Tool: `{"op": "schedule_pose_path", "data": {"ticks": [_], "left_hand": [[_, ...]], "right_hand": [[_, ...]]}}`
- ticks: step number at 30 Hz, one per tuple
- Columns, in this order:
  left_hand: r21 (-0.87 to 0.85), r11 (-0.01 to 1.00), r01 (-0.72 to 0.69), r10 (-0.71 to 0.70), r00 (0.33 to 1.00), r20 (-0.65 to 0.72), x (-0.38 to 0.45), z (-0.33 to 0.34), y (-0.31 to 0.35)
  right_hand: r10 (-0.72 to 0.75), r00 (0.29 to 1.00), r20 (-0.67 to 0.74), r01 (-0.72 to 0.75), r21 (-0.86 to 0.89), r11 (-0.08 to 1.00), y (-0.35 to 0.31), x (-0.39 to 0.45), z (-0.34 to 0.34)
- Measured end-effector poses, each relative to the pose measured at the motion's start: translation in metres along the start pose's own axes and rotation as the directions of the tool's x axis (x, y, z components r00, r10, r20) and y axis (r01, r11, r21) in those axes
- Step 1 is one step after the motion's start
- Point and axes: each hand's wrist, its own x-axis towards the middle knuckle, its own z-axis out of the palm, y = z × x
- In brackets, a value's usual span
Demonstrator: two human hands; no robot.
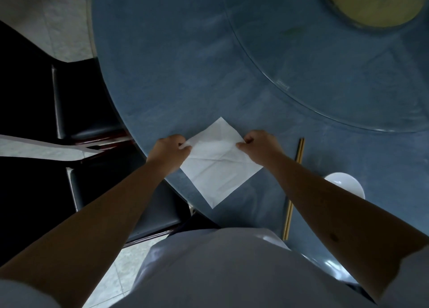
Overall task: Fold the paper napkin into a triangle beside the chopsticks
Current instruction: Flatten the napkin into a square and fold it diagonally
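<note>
Napkin [219, 166] unfolded near table [176, 75] edge; left hand [170, 148] and right hand [260, 145] pinch opposite corners. Risk: uneven pull tears thin paper, skews crease; chopsticks [298, 152] close right.

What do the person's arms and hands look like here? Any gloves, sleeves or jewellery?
Both arms are bare from the hands up past the elbows. The left hand and the right hand wear no gloves, and no rings, watch or bracelets show. Short pale sleeves appear only at the frame's lower corners, matching the light top seen below. The fingers are curled, so the nails are hard to make out.
</note>
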Motion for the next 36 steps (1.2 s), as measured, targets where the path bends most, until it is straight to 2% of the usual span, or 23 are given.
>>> {"op": "schedule_pose_path", "data": {"ticks": [5, 12, 14, 17, 19, 21, 23, 25, 28, 30, 36], "left_hand": [[-0.002, 0.999, -0.043, 0.043, 0.999, -0.013, 0.004, -0.001, 0.007], [-0.172, 0.985, -0.033, 0.022, 0.998, -0.065, 0.007, 0.001, 0.001], [-0.193, 0.981, -0.033, 0.022, 0.998, -0.059, 0.007, 0.003, 0.001], [-0.231, 0.972, -0.033, 0.011, 0.995, -0.098, 0.006, 0.003, 0.003], [-0.175, 0.984, -0.033, 0.009, 0.991, -0.137, 0.003, 0.004, 0.007], [0.050, 0.998, -0.045, 0.055, 0.976, -0.209, -0.004, 0.009, 0.010], [0.289, 0.948, -0.133, 0.213, 0.941, -0.263, -0.014, 0.018, 0.013], [0.402, 0.866, -0.298, 0.392, 0.903, -0.175, -0.021, 0.029, 0.015], [0.476, 0.739, -0.477, 0.504, 0.860, 0.079, -0.023, 0.051, 0.009], [0.513, 0.683, -0.520, 0.530, 0.836, 0.142, -0.022, 0.059, 0.005], [0.557, 0.667, -0.495, 0.494, 0.853, 0.167, -0.020, 0.058, -0.008]], "right_hand": [[-0.028, 1.000, 0.014, 0.028, -0.006, 1.000, -0.015, 0.010, -0.002], [-0.063, 0.996, -0.066, 0.074, 0.181, 0.981, -0.014, 0.004, 0.001], [-0.079, 0.993, -0.090, 0.094, 0.180, 0.979, -0.012, 0.002, 0.002], [-0.003, 0.992, -0.129, 0.030, 0.209, 0.977, -0.012, 0.003, 0.003], [0.030, 0.986, -0.165, 0.006, 0.215, 0.977, -0.013, 0.002, 0.002], [-0.016, 0.973, -0.229, 0.039, 0.097, 0.994, -0.012, -0.004, 0.004], [-0.137, 0.950, -0.281, 0.117, -0.087, 0.989, -0.012, -0.015, 0.010], [-0.299, 0.927, -0.227, 0.235, -0.269, 0.934, -0.011, -0.029, 0.020], [-0.460, 0.888, 0.009, 0.409, -0.474, 0.780, -0.008, -0.040, 0.041], [-0.478, 0.873, 0.101, 0.451, -0.544, 0.708, -0.006, -0.041, 0.051], [-0.437, 0.893, 0.106, 0.411, -0.586, 0.698, 0.018, -0.043, 0.047]]}}
